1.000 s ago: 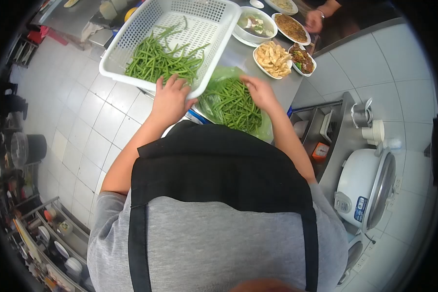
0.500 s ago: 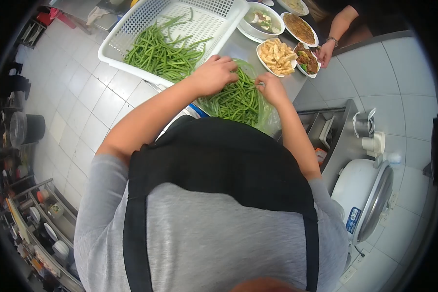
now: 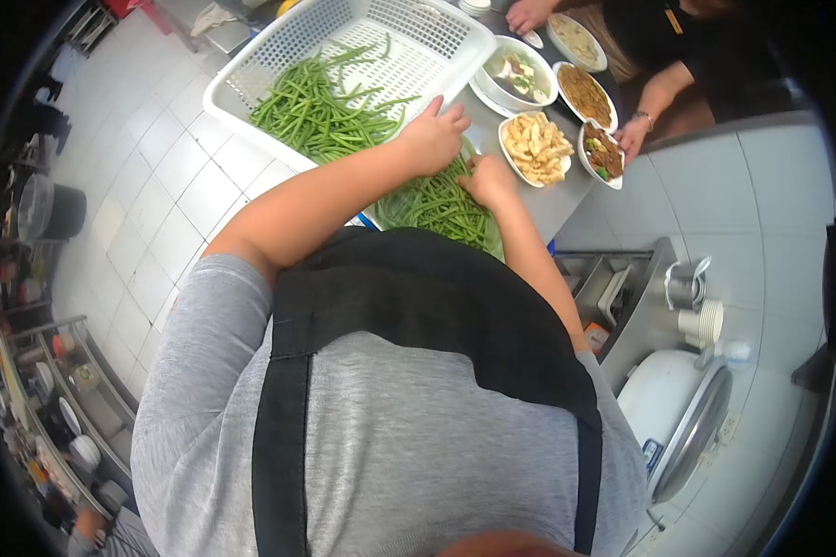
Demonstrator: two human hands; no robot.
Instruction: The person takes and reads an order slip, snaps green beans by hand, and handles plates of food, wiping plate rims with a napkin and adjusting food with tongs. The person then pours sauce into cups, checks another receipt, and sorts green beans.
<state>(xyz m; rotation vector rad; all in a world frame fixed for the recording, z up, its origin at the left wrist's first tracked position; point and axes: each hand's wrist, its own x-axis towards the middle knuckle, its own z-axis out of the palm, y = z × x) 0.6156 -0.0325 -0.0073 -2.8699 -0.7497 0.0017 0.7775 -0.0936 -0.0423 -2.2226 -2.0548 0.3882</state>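
A clear green-tinted plastic bag (image 3: 395,206) full of green beans (image 3: 446,209) lies against the apron at the counter's near edge. Above the bag's far end is my left hand (image 3: 434,139), its fingers apart and nothing visible in them. My right hand (image 3: 489,179) is at the bag's right side with fingers curled in at its edge; what they pinch is too small to make out. Left of the bag stands a white perforated basket (image 3: 437,65), with more green beans (image 3: 320,111) heaped in its near left part.
Bowls and plates of food, among them fried pieces (image 3: 535,148) and a soup bowl (image 3: 518,74), stand on the steel counter (image 3: 557,200). Another person's hand (image 3: 633,136) touches the meat dish (image 3: 603,154). A white cooker (image 3: 664,395) is at the right.
My left hand went from the basket's edge to over the bag, and my right hand drew in closer to it. The other person's hand reached the meat dish, and a second hand came into view.
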